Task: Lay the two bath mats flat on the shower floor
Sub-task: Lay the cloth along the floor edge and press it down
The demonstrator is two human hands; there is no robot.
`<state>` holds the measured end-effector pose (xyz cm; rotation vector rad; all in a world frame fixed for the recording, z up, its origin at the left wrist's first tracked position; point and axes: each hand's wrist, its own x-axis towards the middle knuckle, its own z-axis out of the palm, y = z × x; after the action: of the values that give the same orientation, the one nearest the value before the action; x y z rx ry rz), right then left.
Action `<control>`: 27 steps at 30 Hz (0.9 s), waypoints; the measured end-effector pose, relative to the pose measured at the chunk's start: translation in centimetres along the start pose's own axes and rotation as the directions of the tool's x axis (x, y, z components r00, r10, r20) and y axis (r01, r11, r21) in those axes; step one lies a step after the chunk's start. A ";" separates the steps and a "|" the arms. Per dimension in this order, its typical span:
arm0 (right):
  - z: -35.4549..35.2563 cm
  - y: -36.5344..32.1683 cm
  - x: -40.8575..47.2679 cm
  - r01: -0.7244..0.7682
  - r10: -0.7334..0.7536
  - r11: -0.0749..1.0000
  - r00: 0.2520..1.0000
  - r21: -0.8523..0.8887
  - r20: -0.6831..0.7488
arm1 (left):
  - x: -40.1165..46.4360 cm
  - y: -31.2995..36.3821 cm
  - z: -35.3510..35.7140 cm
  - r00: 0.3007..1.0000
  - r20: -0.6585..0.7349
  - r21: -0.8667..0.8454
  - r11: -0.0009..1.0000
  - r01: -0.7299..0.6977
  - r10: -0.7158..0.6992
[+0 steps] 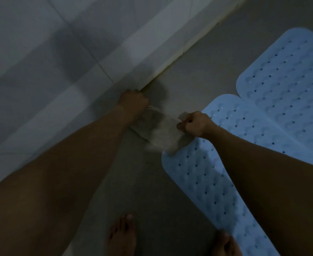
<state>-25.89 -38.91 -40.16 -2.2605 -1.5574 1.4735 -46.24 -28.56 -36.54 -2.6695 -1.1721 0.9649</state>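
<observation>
Two light blue perforated bath mats lie flat on the grey shower floor. The near mat runs from the centre toward the bottom right; the far mat lies beyond it at the right edge, touching it. My left hand and my right hand each grip one end of a thin translucent plastic bag, stretched between them just above the near mat's top left corner. The bag is blurred.
A white tiled wall fills the left and meets the floor along a diagonal yellowish grout line. My two bare feet show at the bottom, the left foot on the floor, the right foot on the near mat's edge.
</observation>
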 end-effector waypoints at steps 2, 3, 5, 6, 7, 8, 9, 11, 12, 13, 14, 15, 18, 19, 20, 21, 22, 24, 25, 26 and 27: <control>-0.7 1.3 1.3 0.038 -0.049 0.990 0.995 -0.135 -0.082 | 2.8 0.6 0.4 0.981 -0.195 -0.003 1.000 -0.012 0.011; -1.0 1.9 1.8 0.070 -0.098 0.978 0.986 -0.196 -0.133 | 3.9 0.8 0.8 0.961 -0.277 -0.011 1.000 -0.026 0.022; -1.1 3.0 2.6 0.148 -0.207 0.960 0.947 -0.239 -0.245 | 5.1 1.3 1.4 0.920 -0.387 0.026 0.999 -0.047 0.053; -1.0 3.4 2.8 0.184 -0.254 0.952 0.920 -0.245 -0.299 | 5.0 1.4 1.7 0.908 -0.416 0.037 0.999 -0.029 0.042; -0.8 3.7 3.0 0.211 -0.297 0.940 0.892 -0.268 -0.340 | 4.9 1.5 2.3 0.912 -0.408 0.024 0.999 -0.026 0.034; -0.5 3.6 3.0 0.229 -0.332 0.927 0.870 -0.297 -0.364 | 4.5 1.7 3.0 0.930 -0.367 -0.031 0.998 -0.048 0.033; -0.3 3.3 2.8 0.241 -0.355 0.916 0.858 -0.321 -0.371 | 4.2 1.7 3.9 0.944 -0.327 -0.077 0.995 -0.067 0.039; 0.2 2.0 2.0 0.250 -0.375 0.899 0.864 -0.360 -0.335 | 2.9 1.7 5.2 0.953 -0.293 -0.120 0.986 -0.117 0.078; 0.5 1.0 1.4 0.247 -0.375 0.892 0.873 -0.379 -0.313 | 2.2 1.6 5.7 0.955 -0.277 -0.124 0.982 -0.144 0.105; 0.9 0.1 0.7 0.241 -0.369 0.890 0.879 -0.388 -0.302 | 1.8 1.5 6.2 0.959 -0.252 -0.118 0.979 -0.164 0.130; 1.4 -0.9 0.2 0.234 -0.361 0.893 0.882 -0.384 -0.302 | 1.5 1.4 6.6 0.964 -0.225 -0.124 0.977 -0.173 0.142; 2.1 -1.8 -0.2 0.228 -0.349 0.902 0.885 -0.368 -0.308 | 1.3 1.4 7.1 0.967 -0.211 -0.134 0.976 -0.174 0.144; 5.3 -3.3 -0.5 0.194 -0.294 0.935 0.893 -0.297 -0.342 | 1.4 1.4 7.9 0.953 -0.260 -0.137 0.971 -0.198 0.158; 6.6 -3.2 -0.2 0.178 -0.273 0.944 0.895 -0.279 -0.353 | 1.7 1.5 7.9 0.949 -0.266 -0.143 0.967 -0.213 0.170; 7.8 -3.0 0.0 0.156 -0.250 0.951 0.895 -0.266 -0.369 | 2.0 1.6 7.8 0.949 -0.262 -0.148 0.964 -0.221 0.177; 9.0 -2.7 0.2 0.124 -0.220 0.958 0.896 -0.257 -0.386 | 2.1 1.7 7.7 0.947 -0.265 -0.150 0.962 -0.228 0.183; 10.2 -2.5 0.3 0.086 -0.179 0.966 0.903 -0.245 -0.391 | 2.3 1.9 7.6 0.946 -0.261 -0.147 0.961 -0.236 0.193; 12.3 -2.2 0.2 0.012 -0.098 0.971 0.932 -0.240 -0.350 | 2.6 2.1 7.8 0.951 -0.237 -0.163 0.957 -0.239 0.197; 13.2 -2.2 0.2 -0.009 -0.078 0.968 0.941 -0.252 -0.331 | 2.8 2.1 8.0 0.959 -0.205 -0.186 0.954 -0.237 0.198; 13.8 -2.2 0.3 -0.024 -0.068 0.963 0.942 -0.269 -0.328 | 3.0 2.3 8.1 0.966 -0.167 -0.220 0.948 -0.231 0.196; 14.2 -2.2 0.5 -0.036 -0.062 0.960 0.940 -0.278 -0.336 | 3.3 2.5 8.4 0.972 -0.139 -0.263 0.939 -0.222 0.191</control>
<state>-37.38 -43.90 -47.23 -2.4749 -1.7486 0.8312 -47.77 -29.55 -45.68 -3.0746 -1.0918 0.7073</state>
